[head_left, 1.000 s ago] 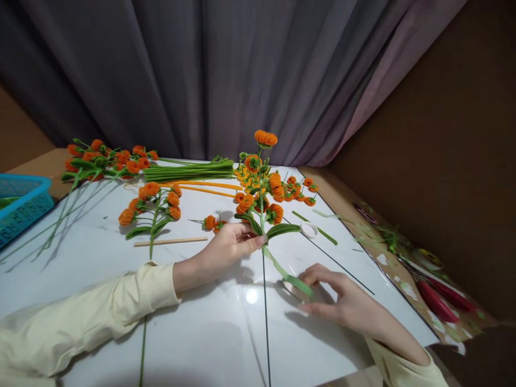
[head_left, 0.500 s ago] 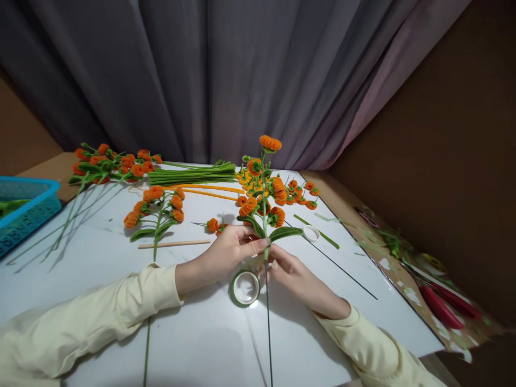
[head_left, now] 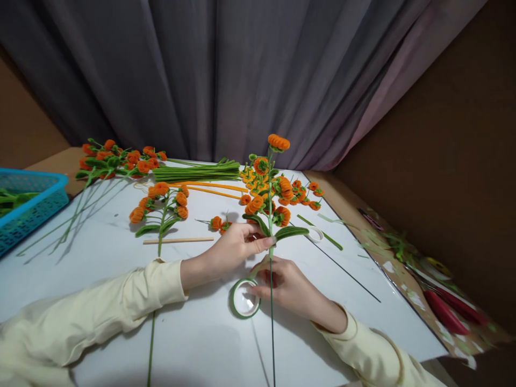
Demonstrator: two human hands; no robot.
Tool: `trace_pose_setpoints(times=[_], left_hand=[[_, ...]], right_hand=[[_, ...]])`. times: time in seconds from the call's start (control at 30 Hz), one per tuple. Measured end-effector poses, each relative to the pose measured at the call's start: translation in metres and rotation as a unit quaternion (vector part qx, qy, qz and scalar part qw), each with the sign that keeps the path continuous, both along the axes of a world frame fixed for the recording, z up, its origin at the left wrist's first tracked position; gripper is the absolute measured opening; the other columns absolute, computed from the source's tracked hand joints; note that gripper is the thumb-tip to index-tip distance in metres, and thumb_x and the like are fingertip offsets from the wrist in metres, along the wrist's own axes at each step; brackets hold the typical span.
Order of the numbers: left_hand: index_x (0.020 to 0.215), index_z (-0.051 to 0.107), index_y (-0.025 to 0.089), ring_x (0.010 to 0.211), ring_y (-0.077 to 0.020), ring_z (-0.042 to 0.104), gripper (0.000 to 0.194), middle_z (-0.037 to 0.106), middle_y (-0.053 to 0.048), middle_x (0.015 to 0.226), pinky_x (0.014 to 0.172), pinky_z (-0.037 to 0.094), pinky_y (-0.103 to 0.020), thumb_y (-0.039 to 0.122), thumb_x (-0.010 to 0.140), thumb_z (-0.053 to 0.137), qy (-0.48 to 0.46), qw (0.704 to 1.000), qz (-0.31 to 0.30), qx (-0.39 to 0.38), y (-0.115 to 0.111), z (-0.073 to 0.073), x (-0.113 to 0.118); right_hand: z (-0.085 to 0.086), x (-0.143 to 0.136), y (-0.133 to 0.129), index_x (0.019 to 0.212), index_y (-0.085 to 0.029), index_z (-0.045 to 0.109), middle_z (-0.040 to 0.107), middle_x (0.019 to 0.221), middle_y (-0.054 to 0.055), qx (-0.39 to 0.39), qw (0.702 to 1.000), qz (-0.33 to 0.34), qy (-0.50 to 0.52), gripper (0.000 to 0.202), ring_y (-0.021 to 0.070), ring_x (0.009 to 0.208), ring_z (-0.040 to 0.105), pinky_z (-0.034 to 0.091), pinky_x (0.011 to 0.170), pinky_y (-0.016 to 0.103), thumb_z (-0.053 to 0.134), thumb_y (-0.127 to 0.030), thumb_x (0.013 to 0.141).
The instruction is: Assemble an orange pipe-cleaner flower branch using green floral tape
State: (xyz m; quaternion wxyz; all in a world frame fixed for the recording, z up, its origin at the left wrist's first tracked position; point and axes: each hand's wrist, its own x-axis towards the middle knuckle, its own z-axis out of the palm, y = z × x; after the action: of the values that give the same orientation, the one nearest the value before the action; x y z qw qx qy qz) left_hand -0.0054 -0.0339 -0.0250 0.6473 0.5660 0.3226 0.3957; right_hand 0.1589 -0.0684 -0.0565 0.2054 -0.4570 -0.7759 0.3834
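An upright pipe-cleaner flower stem (head_left: 270, 207) carries several orange blooms and two green leaves. My left hand (head_left: 237, 246) pinches it between thumb and fingers just under the leaves. Below that, my right hand (head_left: 292, 282) is closed at the rim of a roll of green floral tape (head_left: 235, 301), its fingertips on the roll's right side. A short strip of tape runs from the roll up toward the stem. The bare dark wire (head_left: 273, 333) of the stem hangs down in front of my right fingers and partly hides them.
A second orange flower stem (head_left: 163, 223) lies to the left near a wooden stick (head_left: 179, 240). Green pipe cleaners (head_left: 197, 172) and more flowers (head_left: 105, 156) lie at the back. A blue basket (head_left: 44, 215) stands far left, red-handled pliers (head_left: 447, 312) far right. A white ring (head_left: 315, 234) rests beside the leaf.
My right hand has moved down from the stem to the tape roll, with a strip of tape showing between them. My left hand still grips the stem. The view has shifted slightly.
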Motion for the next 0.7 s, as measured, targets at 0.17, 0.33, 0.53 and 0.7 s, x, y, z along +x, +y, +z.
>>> trace_pose_setpoints(times=[0.17,0.33,0.53,0.7], left_hand=[[0.068,0.060,0.013,0.062,-0.0112,0.045,0.029,0.056,0.001,0.066,0.060,0.035,-0.024,0.038,0.069,0.075,-0.002,1.000,0.000,0.005,0.000,0.001,0.000],[0.073,0.061,0.012,0.066,-0.0122,0.046,0.031,0.058,-0.001,0.070,0.062,0.035,-0.025,0.040,0.070,0.074,0.004,1.000,-0.008,-0.001,0.001,0.001,0.000],[0.073,0.062,0.012,0.067,-0.0119,0.046,0.027,0.058,0.000,0.072,0.066,0.036,-0.026,0.037,0.072,0.073,-0.011,1.000,-0.013,0.016,0.002,0.000,-0.001],[0.075,0.062,0.012,0.068,-0.0125,0.048,0.027,0.059,-0.001,0.074,0.064,0.036,-0.026,0.038,0.075,0.069,-0.004,1.000,-0.019,0.014,0.002,-0.002,-0.001]], right_hand=[[0.007,0.004,0.007,0.077,-0.015,0.071,0.065,0.086,0.008,-0.020,0.998,0.059,0.014,0.012,0.0172,0.073,0.059,0.047,0.068,0.028,0.059,-0.014,0.077],[0.025,0.027,0.016,0.088,-0.015,0.071,0.070,0.083,0.006,-0.140,0.985,0.102,0.015,0.024,0.0191,0.080,0.063,0.049,0.077,0.030,0.055,-0.008,0.072],[0.035,0.041,0.010,0.095,-0.017,0.065,0.067,0.099,0.008,-0.026,0.999,0.018,0.029,0.022,0.0208,0.090,0.061,0.048,0.080,0.032,0.049,-0.013,0.081],[0.023,0.024,-0.003,0.096,-0.017,0.063,0.065,0.095,0.008,-0.019,0.999,0.031,0.031,0.018,0.0184,0.083,0.060,0.049,0.076,0.030,0.051,-0.030,0.089]])
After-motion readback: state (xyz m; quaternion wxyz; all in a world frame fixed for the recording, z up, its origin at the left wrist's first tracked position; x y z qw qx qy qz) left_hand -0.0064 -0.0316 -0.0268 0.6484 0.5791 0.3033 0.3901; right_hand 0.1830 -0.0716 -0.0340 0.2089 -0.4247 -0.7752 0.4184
